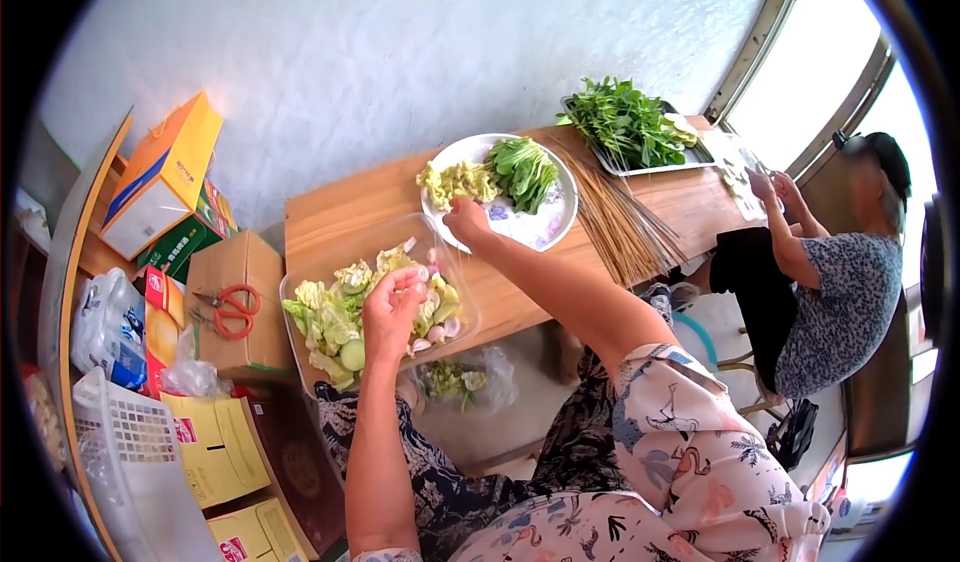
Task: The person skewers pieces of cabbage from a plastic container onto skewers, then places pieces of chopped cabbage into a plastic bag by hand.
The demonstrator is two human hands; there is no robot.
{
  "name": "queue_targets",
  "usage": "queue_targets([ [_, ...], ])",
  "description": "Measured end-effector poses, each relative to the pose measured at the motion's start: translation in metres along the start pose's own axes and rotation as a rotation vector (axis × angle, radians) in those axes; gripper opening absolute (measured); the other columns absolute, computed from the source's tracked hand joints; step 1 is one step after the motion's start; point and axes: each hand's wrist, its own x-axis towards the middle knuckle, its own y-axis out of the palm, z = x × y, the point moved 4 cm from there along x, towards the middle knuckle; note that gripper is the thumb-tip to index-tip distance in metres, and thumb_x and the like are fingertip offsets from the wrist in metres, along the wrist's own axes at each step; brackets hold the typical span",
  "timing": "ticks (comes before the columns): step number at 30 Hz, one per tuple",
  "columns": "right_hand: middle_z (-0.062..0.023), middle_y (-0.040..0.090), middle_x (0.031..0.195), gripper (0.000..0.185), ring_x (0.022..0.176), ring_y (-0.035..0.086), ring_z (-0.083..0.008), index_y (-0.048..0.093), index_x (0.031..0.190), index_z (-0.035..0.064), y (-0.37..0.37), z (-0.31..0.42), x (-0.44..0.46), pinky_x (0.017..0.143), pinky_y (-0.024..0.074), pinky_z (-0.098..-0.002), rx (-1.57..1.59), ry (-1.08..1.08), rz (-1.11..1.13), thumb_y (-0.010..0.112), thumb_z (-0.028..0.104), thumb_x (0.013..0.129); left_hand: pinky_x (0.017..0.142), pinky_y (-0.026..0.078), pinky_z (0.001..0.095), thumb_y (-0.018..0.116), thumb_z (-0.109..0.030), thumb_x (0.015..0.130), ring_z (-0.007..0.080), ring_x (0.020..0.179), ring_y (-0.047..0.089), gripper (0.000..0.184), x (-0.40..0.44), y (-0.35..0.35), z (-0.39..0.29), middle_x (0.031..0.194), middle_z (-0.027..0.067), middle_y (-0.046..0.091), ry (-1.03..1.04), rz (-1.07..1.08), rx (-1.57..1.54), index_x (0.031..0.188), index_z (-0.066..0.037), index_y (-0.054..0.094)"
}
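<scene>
My left hand [393, 307] is raised over a clear plastic bin [290, 297], its fingers curled in a pinch; a small pale piece shows at the fingertips, too small to name. Inside the bin lie skewered-looking lettuce leaves [325, 317], cucumber slices [352, 354] and pinkish-white round pieces [436, 334]. Over a white round plate [510, 237], my right hand [467, 224] has its fingers closed at the edge of a heap of pale yellow-green leaves [470, 180]. What these fingers grip is partly hidden. A bunch of dark green leaves [523, 174] shares the plate.
Thin wooden skewers [625, 217] lie right of the plate on the wooden table [340, 212]. Beyond is a tray [660, 169] of leafy greens [630, 122]. A co-worker [840, 272] sits at right. Red-handled scissors [236, 312] rest by a cardboard box [235, 272] at left.
</scene>
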Motion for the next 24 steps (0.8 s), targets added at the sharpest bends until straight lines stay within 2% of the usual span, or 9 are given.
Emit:
queue_targets([
  [4, -0.018, 0.061, 0.098, 0.033, 0.088, 0.06, -0.027, 0.055, 0.105, -0.001, -0.048, 0.037, -0.042, 0.076, 0.0468, -0.0342, 0.207, -0.25, 0.201, 0.058, 0.015, 0.077, 0.068, 0.048, 0.0238, 0.056, -0.009, 0.082, 0.0135, 0.075, 0.062, 0.025, -0.006, -0.008, 0.002, 0.093, 0.009, 0.062, -0.01, -0.07, 0.028, 0.105, 0.001, 0.058],
  [8, -0.0106, 0.059, 0.099, 0.027, 0.089, 0.058, -0.017, 0.049, 0.114, -0.0017, -0.12, 0.098, -0.137, 0.076, 0.0471, -0.029, 0.513, -0.529, 0.268, 0.047, 0.01, 0.09, 0.064, 0.046, 0.0229, 0.057, -0.011, 0.083, 0.0129, 0.074, 0.062, 0.024, -0.017, -0.024, -0.013, 0.091, 0.0064, 0.061, 0.013, -0.092, 0.023, 0.105, 0.0, 0.059],
  [9, -0.0089, 0.058, 0.102, 0.029, 0.092, 0.056, -0.0153, 0.046, 0.118, -0.0005, -0.144, 0.118, -0.167, 0.078, 0.0458, -0.0279, 0.628, -0.452, 0.356, 0.044, 0.009, 0.091, 0.064, 0.046, 0.0227, 0.057, -0.012, 0.084, 0.0126, 0.074, 0.062, 0.024, -0.017, -0.031, -0.012, 0.092, 0.0054, 0.06, 0.012, -0.099, 0.016, 0.105, -0.001, 0.059],
  [16, -0.0209, 0.057, 0.108, 0.041, 0.104, 0.053, -0.026, 0.042, 0.122, -0.0066, -0.263, 0.199, -0.319, 0.093, 0.039, -0.0399, 1.11, -1.001, 0.535, 0.039, 0.022, 0.093, 0.062, 0.047, 0.0211, 0.055, -0.012, 0.086, 0.0106, 0.074, 0.061, 0.021, -0.033, -0.06, -0.025, 0.092, 0.0049, 0.062, 0.141, -0.124, 0.069, 0.103, -0.001, 0.058],
  [17, -0.0202, 0.059, 0.099, 0.037, 0.091, 0.058, -0.0263, 0.047, 0.113, -0.0054, -0.27, 0.211, -0.333, 0.095, 0.0376, -0.0436, 1.336, -1.14, 0.423, 0.043, 0.025, 0.092, 0.061, 0.047, 0.0206, 0.056, -0.012, 0.085, 0.0104, 0.073, 0.061, 0.02, -0.034, -0.06, -0.019, 0.091, 0.0049, 0.062, 0.106, -0.162, 0.093, 0.102, -0.001, 0.059],
  [18, -0.0147, 0.062, 0.079, 0.016, 0.069, 0.057, -0.0269, 0.047, 0.104, 0.0062, -0.277, 0.223, -0.358, 0.067, 0.0485, -0.0441, 1.53, -1.026, 0.105, 0.045, 0.014, 0.09, 0.061, 0.047, 0.0201, 0.056, -0.012, 0.085, 0.0102, 0.072, 0.061, 0.019, -0.033, -0.061, -0.009, 0.09, 0.005, 0.062, 0.068, -0.2, 0.115, 0.101, -0.001, 0.059],
  [20, 0.0045, 0.068, 0.093, 0.025, 0.093, 0.057, -0.0156, 0.046, 0.116, 0.024, -0.32, 0.216, -0.381, 0.086, 0.0406, -0.0429, 1.121, -0.965, 0.534, 0.05, 0.023, 0.091, 0.059, 0.046, 0.0203, 0.057, -0.012, 0.085, 0.0099, 0.07, 0.061, 0.019, -0.026, -0.064, 0.016, 0.089, 0.0046, 0.062, 0.048, -0.214, 0.1, 0.1, -0.001, 0.06],
  [21, 0.0143, 0.067, 0.089, 0.022, 0.088, 0.057, -0.0065, 0.048, 0.112, 0.0226, -0.339, 0.228, -0.411, 0.077, 0.0454, -0.0413, 1.119, -0.364, 0.401, 0.052, 0.021, 0.09, 0.059, 0.046, 0.0209, 0.057, -0.013, 0.084, 0.0098, 0.069, 0.061, 0.018, -0.026, -0.063, 0.018, 0.086, 0.0039, 0.062, 0.052, -0.214, 0.123, 0.098, -0.002, 0.061],
  [24, 0.0147, 0.067, 0.089, 0.022, 0.087, 0.057, -0.006, 0.049, 0.111, 0.022, -0.336, 0.225, -0.421, 0.076, 0.0456, -0.0409, 1.075, -0.42, 0.33, 0.053, 0.018, 0.089, 0.059, 0.045, 0.0209, 0.058, -0.014, 0.082, 0.0091, 0.067, 0.06, 0.019, -0.028, -0.056, 0.012, 0.08, 0.0031, 0.062, 0.071, -0.234, 0.107, 0.096, -0.002, 0.062],
])
